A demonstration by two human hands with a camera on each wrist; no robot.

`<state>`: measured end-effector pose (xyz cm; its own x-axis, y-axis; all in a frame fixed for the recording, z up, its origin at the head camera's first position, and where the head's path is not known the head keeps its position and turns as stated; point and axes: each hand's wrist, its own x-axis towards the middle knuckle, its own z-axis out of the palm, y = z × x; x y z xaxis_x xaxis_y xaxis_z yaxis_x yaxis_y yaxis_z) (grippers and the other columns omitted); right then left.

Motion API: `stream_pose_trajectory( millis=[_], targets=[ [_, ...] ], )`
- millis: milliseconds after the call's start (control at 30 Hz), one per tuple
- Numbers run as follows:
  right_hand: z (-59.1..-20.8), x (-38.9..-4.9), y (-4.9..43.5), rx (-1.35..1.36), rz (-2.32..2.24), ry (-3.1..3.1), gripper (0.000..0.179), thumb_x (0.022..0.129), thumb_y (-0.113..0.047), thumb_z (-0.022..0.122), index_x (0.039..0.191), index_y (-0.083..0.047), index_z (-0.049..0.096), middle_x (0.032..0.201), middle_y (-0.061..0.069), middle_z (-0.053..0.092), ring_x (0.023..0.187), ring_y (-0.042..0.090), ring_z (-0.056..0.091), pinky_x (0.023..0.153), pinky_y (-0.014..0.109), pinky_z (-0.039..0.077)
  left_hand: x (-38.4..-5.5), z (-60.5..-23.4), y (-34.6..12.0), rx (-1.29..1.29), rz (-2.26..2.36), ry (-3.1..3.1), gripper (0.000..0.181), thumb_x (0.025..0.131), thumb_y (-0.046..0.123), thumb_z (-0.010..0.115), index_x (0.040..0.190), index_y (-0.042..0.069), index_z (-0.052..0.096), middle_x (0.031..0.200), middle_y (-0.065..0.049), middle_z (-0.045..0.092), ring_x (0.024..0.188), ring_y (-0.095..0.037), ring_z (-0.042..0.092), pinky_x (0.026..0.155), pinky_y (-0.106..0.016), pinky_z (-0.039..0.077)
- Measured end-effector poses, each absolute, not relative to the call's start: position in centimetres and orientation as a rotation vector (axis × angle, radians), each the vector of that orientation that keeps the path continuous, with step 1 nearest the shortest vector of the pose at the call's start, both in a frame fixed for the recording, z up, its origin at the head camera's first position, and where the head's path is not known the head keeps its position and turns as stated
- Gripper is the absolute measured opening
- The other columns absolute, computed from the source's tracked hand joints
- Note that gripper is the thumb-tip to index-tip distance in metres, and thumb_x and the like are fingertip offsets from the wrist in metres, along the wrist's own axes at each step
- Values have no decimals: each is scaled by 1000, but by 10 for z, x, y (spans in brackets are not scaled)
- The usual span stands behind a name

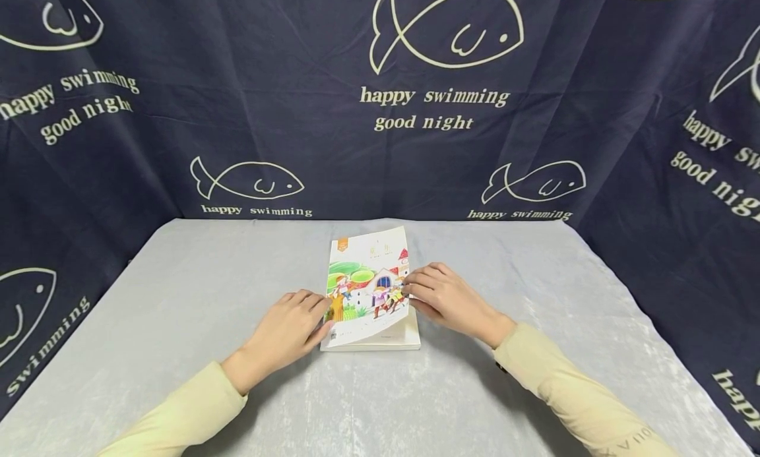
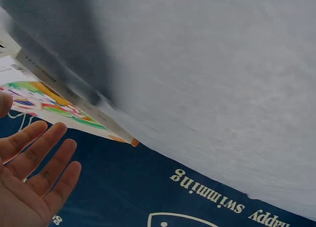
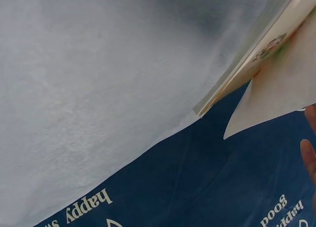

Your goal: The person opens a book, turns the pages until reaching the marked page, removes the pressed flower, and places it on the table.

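Navy curtain (image 1: pixel 332 134) hangs at twelve o'clock beyond the grey tabletop (image 1: pixel 208 299); right hand (image 1: pixel 449 300) pinches the book cover (image 1: pixel 365 292) at three, left hand (image 1: pixel 282 332) relaxed at nine.

Table (image 1: pixel 380 404) | pale grey, mottled top | directly on it: illustrated book (image 1: pixel 365 285), partly open

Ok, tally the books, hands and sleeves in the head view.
Books: 1 (book)
Hands: 2 (left hand, right hand)
Sleeves: 2 (left sleeve, right sleeve)
Total: 5
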<state>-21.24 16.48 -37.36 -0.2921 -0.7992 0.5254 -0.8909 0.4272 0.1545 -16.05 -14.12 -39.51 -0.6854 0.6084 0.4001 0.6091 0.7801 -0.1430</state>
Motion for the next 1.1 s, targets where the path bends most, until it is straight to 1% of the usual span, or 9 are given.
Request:
stream_pose_trajectory(
  millis=[100, 333, 567, 800, 933, 1100],
  targets=[
    [-372, -213, 163, 1408, 233, -2154, 21, 82, -15, 64, 101, -8, 66, 100, 2, 66, 98, 19, 57, 91, 34, 40, -159, -395, -139, -940, -15, -2520, 33, 88, 35, 53, 108, 11, 62, 102, -3, 66, 96, -21, 59, 81, -37, 48],
    [-366, -215, 158, 1392, 253, -2155, 19, 86, -18, 59, 102, -9, 66, 99, 0, 65, 96, 18, 57, 92, 34, 39, -156, -396, -133, -982, -55, -2501, 30, 89, 38, 51, 103, 14, 62, 101, -1, 65, 94, -19, 59, 80, -36, 48],
    [-360, -217, 149, 1378, 270, -2120, 18, 88, -20, 58, 99, -9, 66, 96, 0, 65, 94, 18, 57, 90, 34, 40, -154, -396, -127, -980, -61, -2510, 38, 87, 47, 50, 102, 14, 63, 100, -1, 66, 94, -18, 58, 80, -35, 47],
    [-356, -218, 144, 1370, 270, -2090, 19, 88, -22, 57, 99, -9, 66, 96, 1, 65, 93, 19, 57, 89, 35, 41, -154, -399, -124, -1015, -17, -2476, 50, 86, 54, 48, 112, 13, 61, 103, -2, 66, 95, -19, 59, 80, -35, 48],
    [-354, -219, 141, 1361, 270, -2079, 19, 88, -23, 58, 99, -9, 66, 95, 1, 65, 93, 19, 57, 89, 35, 41, -154, -401, -123, -1028, -7, -2450, 50, 87, 52, 49, 115, 12, 59, 103, -3, 66, 95, -19, 59, 79, -35, 48],
    [-352, -219, 139, 1357, 266, -2053, 18, 85, -21, 62, 98, -9, 66, 95, 1, 66, 92, 20, 58, 88, 36, 42, -155, -403, -122, -1040, -8, -2425, 45, 87, 46, 50, 116, 12, 58, 99, -2, 66, 90, -19, 59, 75, -34, 48]
  ],
)
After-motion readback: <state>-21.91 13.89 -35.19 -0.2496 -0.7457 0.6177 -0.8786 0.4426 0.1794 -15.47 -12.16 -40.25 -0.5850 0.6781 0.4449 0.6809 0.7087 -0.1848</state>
